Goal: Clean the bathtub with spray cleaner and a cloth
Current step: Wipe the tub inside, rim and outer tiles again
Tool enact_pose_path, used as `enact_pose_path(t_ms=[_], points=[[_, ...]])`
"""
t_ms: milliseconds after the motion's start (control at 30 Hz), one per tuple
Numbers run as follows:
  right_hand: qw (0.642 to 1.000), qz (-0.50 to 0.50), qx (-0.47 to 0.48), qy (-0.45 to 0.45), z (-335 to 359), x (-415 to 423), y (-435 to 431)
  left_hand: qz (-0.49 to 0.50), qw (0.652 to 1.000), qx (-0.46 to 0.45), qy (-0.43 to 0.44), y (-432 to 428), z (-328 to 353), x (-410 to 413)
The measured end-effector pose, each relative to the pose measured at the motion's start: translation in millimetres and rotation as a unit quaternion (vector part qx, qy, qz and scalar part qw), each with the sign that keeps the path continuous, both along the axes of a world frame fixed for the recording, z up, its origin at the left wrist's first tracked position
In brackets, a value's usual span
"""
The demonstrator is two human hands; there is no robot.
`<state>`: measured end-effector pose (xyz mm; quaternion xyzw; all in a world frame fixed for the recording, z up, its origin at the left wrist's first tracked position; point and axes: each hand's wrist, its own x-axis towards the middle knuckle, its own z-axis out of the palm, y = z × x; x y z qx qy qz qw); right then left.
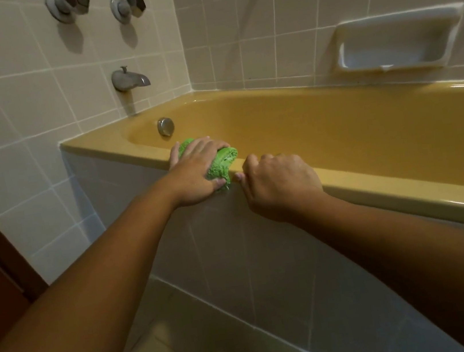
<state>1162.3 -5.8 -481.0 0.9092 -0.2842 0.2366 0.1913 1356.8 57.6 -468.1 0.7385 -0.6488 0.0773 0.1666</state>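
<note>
Forearms [95,274] fill foreground, both reaching to front bathtub rim [407,190]. Left hand [194,171] clamps green cloth [222,162] onto rim: fingers curled over top, thumb tucked under outer edge. Right hand [279,180] grips bare rim, fingers hooked over inner lip, just right of cloth. Rim long axis: spout [132,79] end far left, near end right. Likely stroke follows axis; right hand blocks rightward travel, leftward run free. Spray cleaner not in view.

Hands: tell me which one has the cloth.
The left hand holds the green cloth on the tub rim; the right hand only grips the bare rim.
</note>
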Motion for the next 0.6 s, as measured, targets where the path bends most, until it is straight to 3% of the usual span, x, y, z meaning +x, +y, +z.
enact_pose_path(t_ms=[600], points=[[0.999, 0.006, 0.043, 0.028, 7.2, 21.0, -1.9, -0.014, 1.000, 0.002, -0.012, 0.2, -0.4, 43.6]])
